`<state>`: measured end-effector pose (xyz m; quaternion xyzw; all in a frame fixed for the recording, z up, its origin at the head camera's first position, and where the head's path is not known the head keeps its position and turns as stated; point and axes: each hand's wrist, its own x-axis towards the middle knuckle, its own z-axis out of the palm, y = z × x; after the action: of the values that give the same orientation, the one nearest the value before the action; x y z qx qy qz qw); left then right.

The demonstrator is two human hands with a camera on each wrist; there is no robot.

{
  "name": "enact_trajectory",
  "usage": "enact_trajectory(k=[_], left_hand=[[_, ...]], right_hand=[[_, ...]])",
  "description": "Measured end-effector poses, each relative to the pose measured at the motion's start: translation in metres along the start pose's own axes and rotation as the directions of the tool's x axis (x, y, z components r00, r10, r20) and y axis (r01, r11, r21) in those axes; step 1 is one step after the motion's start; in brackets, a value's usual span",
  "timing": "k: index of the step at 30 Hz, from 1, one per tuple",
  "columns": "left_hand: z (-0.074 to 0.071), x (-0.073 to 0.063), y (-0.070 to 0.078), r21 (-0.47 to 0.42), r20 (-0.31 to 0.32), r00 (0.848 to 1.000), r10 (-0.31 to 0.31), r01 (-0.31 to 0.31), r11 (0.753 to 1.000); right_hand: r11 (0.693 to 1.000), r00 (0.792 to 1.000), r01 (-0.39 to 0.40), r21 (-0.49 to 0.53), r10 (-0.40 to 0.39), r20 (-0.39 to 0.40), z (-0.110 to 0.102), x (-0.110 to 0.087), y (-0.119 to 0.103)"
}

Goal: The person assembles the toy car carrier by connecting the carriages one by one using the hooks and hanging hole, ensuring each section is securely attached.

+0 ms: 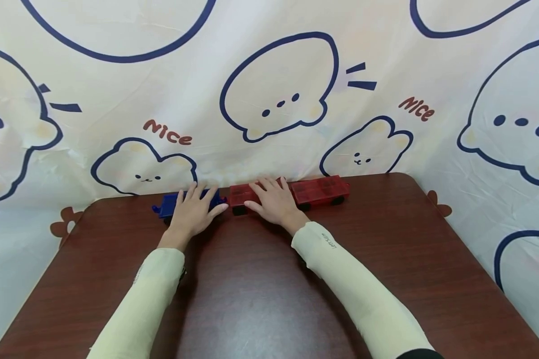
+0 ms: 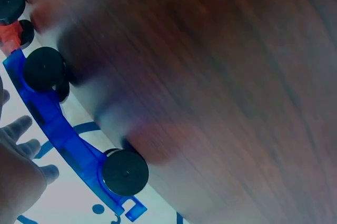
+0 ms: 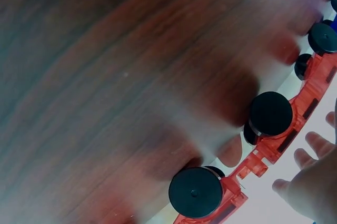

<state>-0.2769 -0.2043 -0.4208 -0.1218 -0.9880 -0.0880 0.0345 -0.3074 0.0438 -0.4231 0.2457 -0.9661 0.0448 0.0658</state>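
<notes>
A blue wagon (image 1: 167,204), middle red wagon (image 1: 239,195) and end red wagon (image 1: 322,190) line the far edge of the table (image 1: 251,299). The left hand (image 1: 192,212) lies over the blue one, the right hand (image 1: 274,202) over the middle one, fingers spread, gripping nothing. Behind hangs a patterned cloth (image 1: 269,157).

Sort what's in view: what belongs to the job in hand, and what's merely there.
In the job, apparently:
- blue car, under the left hand
- middle red car, under the right hand
- end red car

Merely there:
- table
- printed cloth
</notes>
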Motion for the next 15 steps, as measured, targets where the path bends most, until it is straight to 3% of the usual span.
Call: enact_trajectory(k=[15], left_hand=[[-0.008,0.005,0.023,0.041,-0.081,0.996,0.038,-0.035,0.999]], right_hand=[[1.0,0.999,-0.006,-0.006,0.006,-0.041,-0.017,-0.007,0.002]])
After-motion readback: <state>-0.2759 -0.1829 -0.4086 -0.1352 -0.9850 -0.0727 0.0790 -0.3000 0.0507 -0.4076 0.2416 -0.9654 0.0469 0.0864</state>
